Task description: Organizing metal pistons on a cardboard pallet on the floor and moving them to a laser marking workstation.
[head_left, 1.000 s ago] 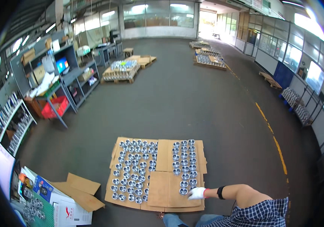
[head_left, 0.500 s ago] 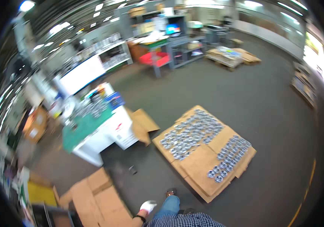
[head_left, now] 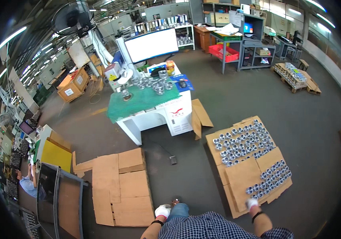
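Note:
My left hand [head_left: 163, 211], in a white glove, hangs beside my left leg. Its fingers look loosely extended, and I see nothing in them. White-gloved too, my right hand [head_left: 251, 203] reaches to the near edge of a cardboard-topped stack [head_left: 240, 175]. It is right by the nearest of several shiny round metal parts [head_left: 274, 175]; blur hides its fingers and whether it touches one. Another group of these metal parts [head_left: 243, 143] stands in rows on the stack's far half, with bare cardboard between the groups.
Flattened cardboard [head_left: 132, 185] lies to the left, beside a grey metal-framed cart [head_left: 81, 207]. Ahead stands a white table with a green mat [head_left: 144, 104], metal parts and a monitor [head_left: 150, 44]. A small dark object [head_left: 173, 159] with a cord lies on the floor. Another person [head_left: 28, 185] is far left.
My view has turned left, so the table and stack appear further right. My right hand has come into view at the stack's near edge. The left hand stays low by my leg.

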{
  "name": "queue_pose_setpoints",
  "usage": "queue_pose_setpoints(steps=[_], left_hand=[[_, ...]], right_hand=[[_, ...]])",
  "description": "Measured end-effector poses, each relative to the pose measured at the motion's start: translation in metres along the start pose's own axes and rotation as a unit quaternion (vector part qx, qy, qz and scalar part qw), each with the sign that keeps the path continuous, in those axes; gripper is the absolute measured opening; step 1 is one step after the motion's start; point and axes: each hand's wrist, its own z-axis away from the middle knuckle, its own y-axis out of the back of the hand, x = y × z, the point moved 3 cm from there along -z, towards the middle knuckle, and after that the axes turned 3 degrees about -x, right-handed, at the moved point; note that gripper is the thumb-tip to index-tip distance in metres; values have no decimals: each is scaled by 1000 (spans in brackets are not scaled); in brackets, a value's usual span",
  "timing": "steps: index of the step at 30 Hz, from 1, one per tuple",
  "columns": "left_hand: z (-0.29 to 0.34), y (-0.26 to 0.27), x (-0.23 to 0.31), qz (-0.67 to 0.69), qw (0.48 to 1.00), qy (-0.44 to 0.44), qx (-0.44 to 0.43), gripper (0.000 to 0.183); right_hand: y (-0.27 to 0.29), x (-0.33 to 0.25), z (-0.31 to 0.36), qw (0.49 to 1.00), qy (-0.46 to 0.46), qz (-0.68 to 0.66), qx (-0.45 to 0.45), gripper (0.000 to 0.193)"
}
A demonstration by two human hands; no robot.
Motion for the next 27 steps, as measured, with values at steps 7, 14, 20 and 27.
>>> queue_pose_setpoints(steps=[7,14,20,27], left_hand=[[-31,81,-126,335,930,137,69,22],[-72,96,-182,278,955,105,20,22],[-96,44,-173,-22,999,-23,-31,24],[-171,118,-166,193,971,137,-30,25]], right_hand=[[220,-89,-88,726,-13,-674,134,17],[286,-276,-53,815,48,-577,9,26],[351,-311,-108,961,147,-230,40,42],[557,-344,-206,935,160,-275,157,39]])
